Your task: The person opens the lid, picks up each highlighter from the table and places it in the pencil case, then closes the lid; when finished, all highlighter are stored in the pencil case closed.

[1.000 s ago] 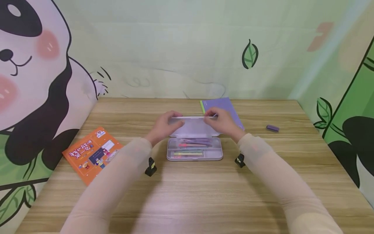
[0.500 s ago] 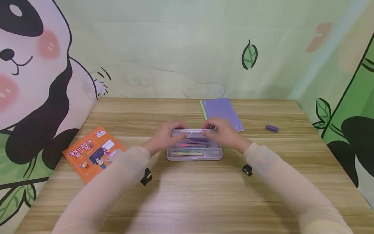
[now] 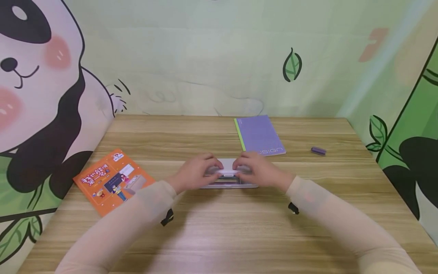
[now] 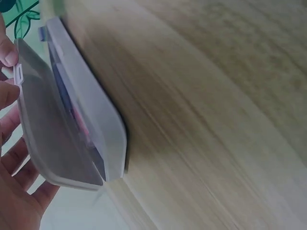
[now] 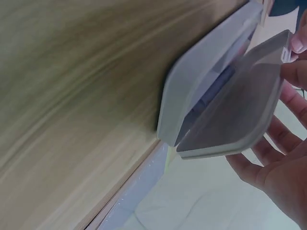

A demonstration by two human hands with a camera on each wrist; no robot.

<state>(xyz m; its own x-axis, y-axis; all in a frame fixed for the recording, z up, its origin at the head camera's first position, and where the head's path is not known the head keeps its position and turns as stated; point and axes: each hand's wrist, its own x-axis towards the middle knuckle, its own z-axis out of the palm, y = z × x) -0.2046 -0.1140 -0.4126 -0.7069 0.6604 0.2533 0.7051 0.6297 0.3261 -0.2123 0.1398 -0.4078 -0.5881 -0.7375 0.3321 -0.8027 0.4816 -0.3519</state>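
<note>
A translucent pencil case (image 3: 229, 186) lies on the table, its lid (image 3: 226, 163) partly lowered over the base. My left hand (image 3: 193, 172) holds the left half of the lid, thumb at the front edge and fingers spread over the outer face. On the right half, my right hand (image 3: 262, 172) grips the lid the same way. In the left wrist view a gap shows between the lid (image 4: 53, 124) and the base (image 4: 103, 115). Pens inside are mostly hidden; a dark bluish shape shows in the right wrist view beneath the lid (image 5: 235, 103).
A purple notebook (image 3: 258, 133) lies behind the case to the right. Farther right is a small dark purple object (image 3: 318, 151). An orange booklet (image 3: 102, 175) lies at the left, partly under the left sleeve. A wall with a panda picture borders the wooden table (image 3: 226, 228).
Both hands have swung the pencil case's lid from upright forward and down over the base. The pens inside have become mostly covered. The notebook's front edge has come into view.
</note>
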